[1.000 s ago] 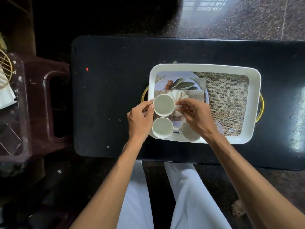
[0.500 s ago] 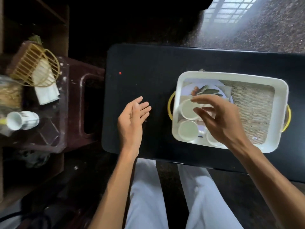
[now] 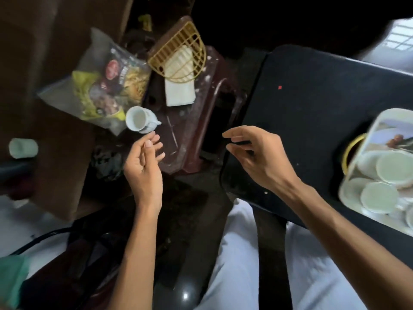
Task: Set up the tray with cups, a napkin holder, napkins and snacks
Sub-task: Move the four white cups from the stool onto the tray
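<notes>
Fingers (image 3: pixel 156 143) of left hand (image 3: pixel 143 168) loosely spread, empty, tips just short of lying cup (image 3: pixel 140 120); right hand (image 3: pixel 257 157) half-curled, empty too. Both have left tray since a moment ago; view swung left toward stool.

Black tabletop (image 3: pixel 312 113): bare near hands.
Tray (image 3: pixel 348 186) at far right edge, cups (image 3: pixel 393 167) already inside.
Stool (image 3: pixel 201 121): carries remaining items.
Snack bag (image 3: pixel 105 83) at stool's left.
Gold napkin holder (image 3: pixel 178 52), napkins (image 3: pixel 180 90) sticking out.

Judgement: cup stage nearly done; last cup likely next pick.
</notes>
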Available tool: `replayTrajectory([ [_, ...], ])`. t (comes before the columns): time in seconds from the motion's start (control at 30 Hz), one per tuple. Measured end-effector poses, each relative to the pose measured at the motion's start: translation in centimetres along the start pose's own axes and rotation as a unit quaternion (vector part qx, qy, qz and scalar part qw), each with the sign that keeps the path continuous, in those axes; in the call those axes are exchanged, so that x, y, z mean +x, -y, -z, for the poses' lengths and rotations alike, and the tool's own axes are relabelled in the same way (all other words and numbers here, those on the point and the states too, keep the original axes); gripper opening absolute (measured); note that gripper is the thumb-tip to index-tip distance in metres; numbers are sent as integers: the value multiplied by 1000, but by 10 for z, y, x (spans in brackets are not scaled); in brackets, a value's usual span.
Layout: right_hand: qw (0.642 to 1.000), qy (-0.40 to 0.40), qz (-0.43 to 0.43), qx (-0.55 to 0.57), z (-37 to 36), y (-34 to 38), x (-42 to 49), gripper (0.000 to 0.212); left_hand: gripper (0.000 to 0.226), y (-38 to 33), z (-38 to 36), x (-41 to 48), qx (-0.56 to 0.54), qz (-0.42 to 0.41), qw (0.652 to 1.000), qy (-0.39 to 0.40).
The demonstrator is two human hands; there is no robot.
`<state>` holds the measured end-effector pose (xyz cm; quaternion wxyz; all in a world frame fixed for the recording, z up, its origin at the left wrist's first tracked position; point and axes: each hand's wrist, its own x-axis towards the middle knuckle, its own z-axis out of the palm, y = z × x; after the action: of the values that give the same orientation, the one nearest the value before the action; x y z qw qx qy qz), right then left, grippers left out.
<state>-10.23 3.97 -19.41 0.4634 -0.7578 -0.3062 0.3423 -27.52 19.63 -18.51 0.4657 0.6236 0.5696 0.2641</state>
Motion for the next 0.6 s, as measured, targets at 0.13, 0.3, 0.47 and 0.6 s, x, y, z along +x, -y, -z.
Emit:
replayTrajectory([
  [0.13,999,35,6,-18,-58,17,31,26,24,21,31,36,14,17,999,-28],
  [0.3,999,23,0,-36,-114,27,68,24,28,38,37,80,8,47,998,-35],
  [0.47,999,14,-28,-41,-154,30,102,33,32,44,28,110,15,46,998,-40],
  [0.6,998,24,-35,-49,-173,30,120,34,26,49,23,118,32,49,997,-57],
])
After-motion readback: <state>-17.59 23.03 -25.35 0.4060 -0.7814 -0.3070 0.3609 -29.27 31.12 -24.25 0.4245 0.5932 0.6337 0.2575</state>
